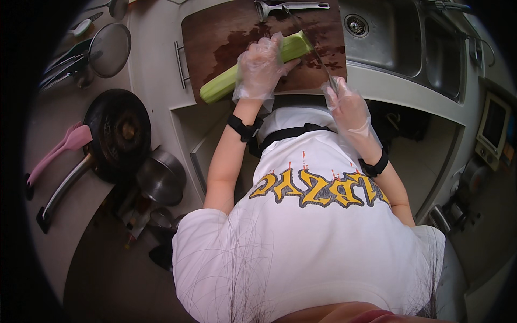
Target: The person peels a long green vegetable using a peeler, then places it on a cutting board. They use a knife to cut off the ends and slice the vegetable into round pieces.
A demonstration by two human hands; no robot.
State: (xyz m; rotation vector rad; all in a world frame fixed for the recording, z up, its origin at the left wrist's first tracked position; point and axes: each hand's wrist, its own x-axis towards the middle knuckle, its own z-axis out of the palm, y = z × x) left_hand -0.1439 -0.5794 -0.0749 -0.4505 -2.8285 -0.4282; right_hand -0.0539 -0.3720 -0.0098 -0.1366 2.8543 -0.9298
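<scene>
On the wet brown cutting board [226, 32] lies a long pale-green vegetable [222, 84], which looks like a peeled gourd. My left hand [260, 66], in a clear plastic glove, grips it around the middle. Also gloved, my right hand [348, 103] holds a kitchen knife [320, 60] by its handle. The thin blade points away from me and passes right beside the vegetable's far right end; I cannot tell whether it touches. A silver vegetable peeler [299, 6] rests at the board's far edge, near the knife tip.
A double steel sink [383, 40] adjoins the board on the right. To the left are a black frying pan [117, 133], a pink silicone spatula [66, 147], a steel pot [161, 177] and a mesh strainer [110, 50]. An open cabinet [412, 161] is below the counter.
</scene>
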